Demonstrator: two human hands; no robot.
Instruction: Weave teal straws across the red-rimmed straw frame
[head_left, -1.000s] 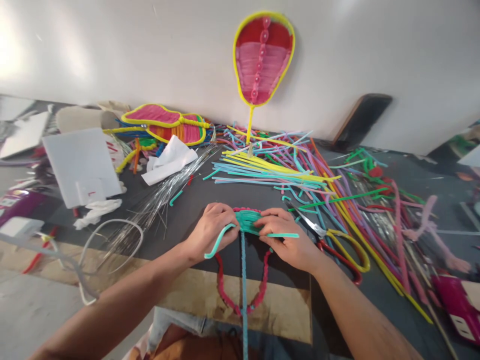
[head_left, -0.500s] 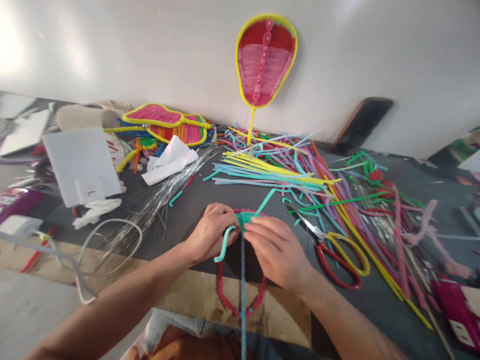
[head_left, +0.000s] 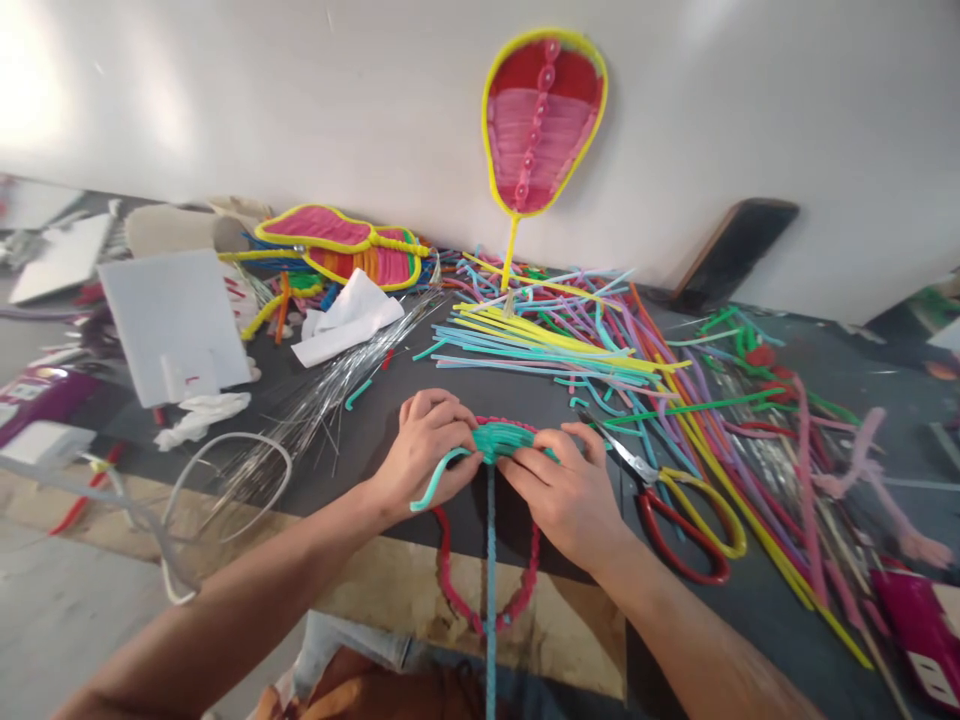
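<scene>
Teal weave [head_left: 504, 438] sits at far end of red loop [head_left: 533, 565], between both hands, long axis left-right, across blue stem [head_left: 492, 560]. Left hand [head_left: 435, 450] pinches its left edge; right hand [head_left: 559, 478], fingers bunched, pinches its right part. Both touching, neither nearer.

White glare on wall [head_left: 337, 110], upper left

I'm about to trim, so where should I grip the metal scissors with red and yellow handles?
Best, I think, by the red handle loop and yellow handle loop, coming from the near side: the metal scissors lie with both loops toward you and blades pointing away.
</scene>
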